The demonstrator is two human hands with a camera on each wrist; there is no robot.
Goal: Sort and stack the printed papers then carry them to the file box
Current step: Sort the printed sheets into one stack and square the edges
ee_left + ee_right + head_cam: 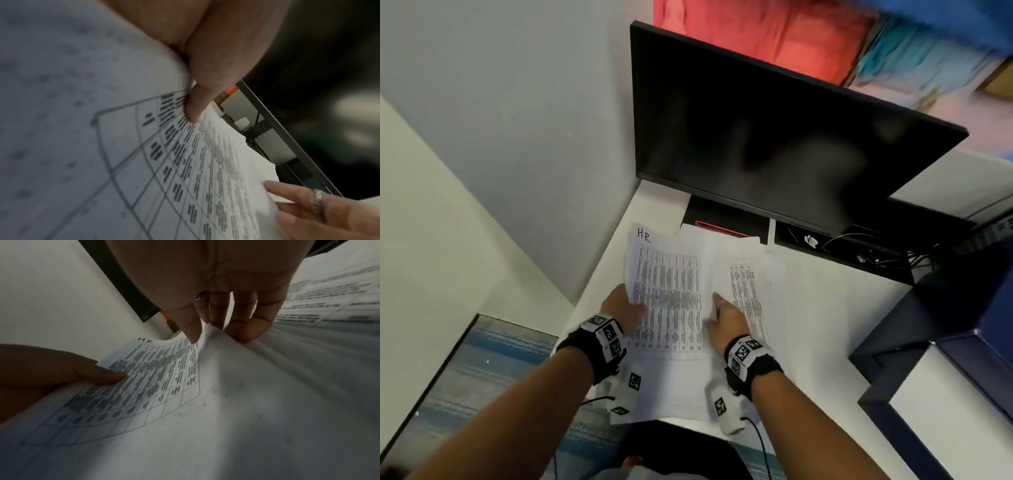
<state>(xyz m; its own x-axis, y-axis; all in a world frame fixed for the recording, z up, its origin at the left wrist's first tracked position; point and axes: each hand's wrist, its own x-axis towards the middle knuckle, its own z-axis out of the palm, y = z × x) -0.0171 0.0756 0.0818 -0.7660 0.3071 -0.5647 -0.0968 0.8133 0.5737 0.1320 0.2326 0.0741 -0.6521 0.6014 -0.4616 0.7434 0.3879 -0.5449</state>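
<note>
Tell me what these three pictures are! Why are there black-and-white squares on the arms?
They show one moment from three cameras worn by a person. The big picture comes from a head camera; the others come from wrist cameras, inside those patterned bands. On the white desk, below a dark monitor, lie printed papers. The left hand pinches the sheet marked "H.R" with its thumb on top. The right hand pinches that sheet's other edge, lifting it. More printed sheets lie underneath.

Top sheet: I note a printed table, handwritten "H.R", left edge lifted.
Lower papers: white, fanned across desk.
</note>
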